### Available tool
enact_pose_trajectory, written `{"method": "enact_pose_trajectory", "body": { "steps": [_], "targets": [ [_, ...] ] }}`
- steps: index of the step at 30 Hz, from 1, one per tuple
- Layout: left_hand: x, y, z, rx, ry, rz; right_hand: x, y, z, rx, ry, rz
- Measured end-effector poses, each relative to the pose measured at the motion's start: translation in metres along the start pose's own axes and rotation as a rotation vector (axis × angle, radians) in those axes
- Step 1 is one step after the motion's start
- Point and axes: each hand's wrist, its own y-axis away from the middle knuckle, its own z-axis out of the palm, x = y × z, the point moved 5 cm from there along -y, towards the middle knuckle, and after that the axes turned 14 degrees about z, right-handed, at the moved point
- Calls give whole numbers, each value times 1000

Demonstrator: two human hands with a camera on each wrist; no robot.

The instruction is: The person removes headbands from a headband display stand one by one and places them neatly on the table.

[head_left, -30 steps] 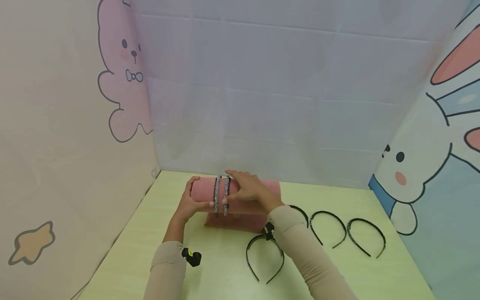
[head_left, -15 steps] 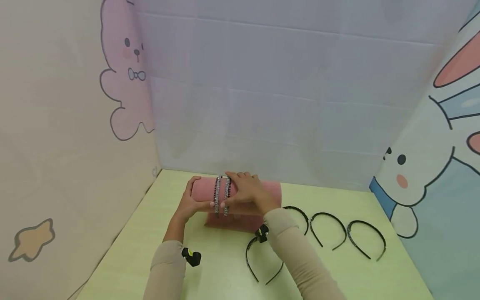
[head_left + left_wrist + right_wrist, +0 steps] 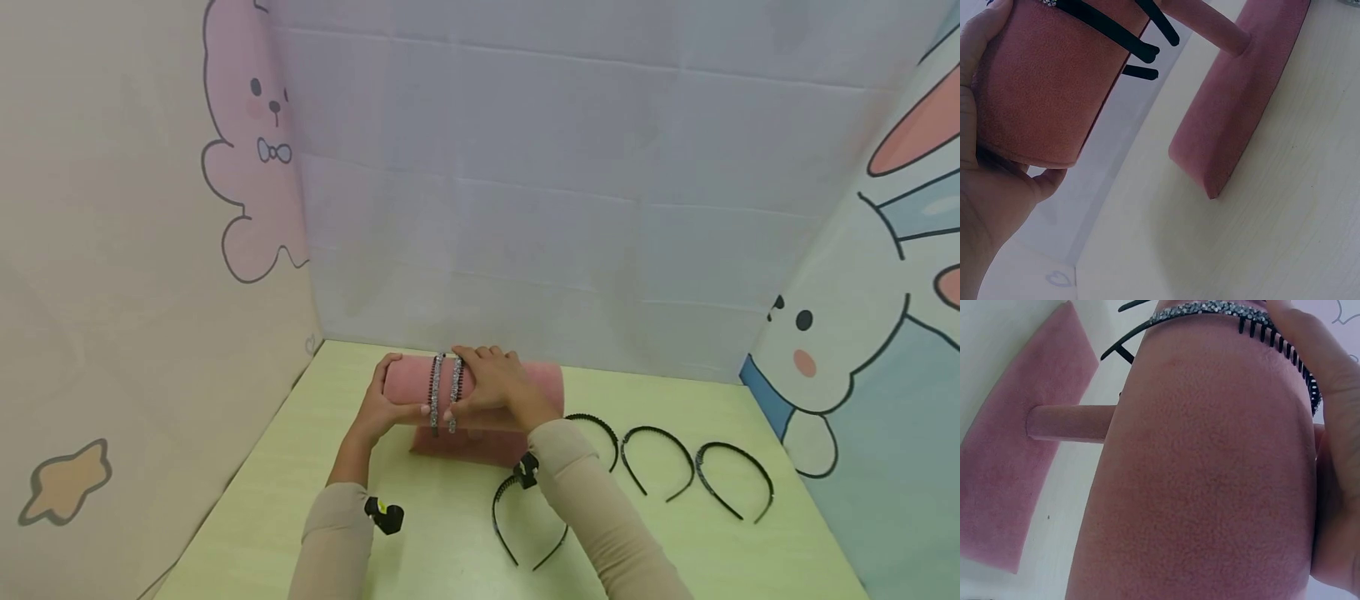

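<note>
A pink, velvety headband stand with a horizontal roll (image 3: pixel 408 377) stands on the table, its base (image 3: pixel 465 446) below. Two black-toothed headbands with glittering silver fronts sit side by side around the roll: a left headband (image 3: pixel 435 387) and a right headband (image 3: pixel 456 382). My left hand (image 3: pixel 377 410) grips the roll's left end, its thumb tip by the left headband. Over the roll, my right hand (image 3: pixel 493 382) holds the right headband between thumb and fingers. In the right wrist view that glitter band (image 3: pixel 1210 309) passes under the hand's fingers (image 3: pixel 1319 347). Dark headband ends (image 3: pixel 1107 30) stick out beneath the roll.
A loose headband (image 3: pixel 494 508) lies in front of the stand, partly under the right sleeve (image 3: pixel 600 508). To the right lie three more: a near headband (image 3: pixel 606 428), a middle headband (image 3: pixel 658 430) and a far headband (image 3: pixel 726 445). Cloth walls enclose the pale table (image 3: pixel 255 517).
My right thumb has slid slightly down along the right headband. The right forearm has shifted a little left, covering more of the front loose headband. The left hand stays on the roll.
</note>
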Motion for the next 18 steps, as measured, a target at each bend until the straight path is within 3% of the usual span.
{"method": "enact_pose_trajectory", "body": {
  "steps": [4,10,16,18],
  "targets": [
    [-13,-2,-3,16,-2,-7,2,2,-1,3,-12,6],
    [-15,-2,-3,26,-13,31,3,4,-3,2,-28,6],
    [4,1,1,11,-4,13,4,5,-5,-9,-24,6],
    [2,2,1,12,8,6,5,6,-5,-12,-31,-2]
  ]
}}
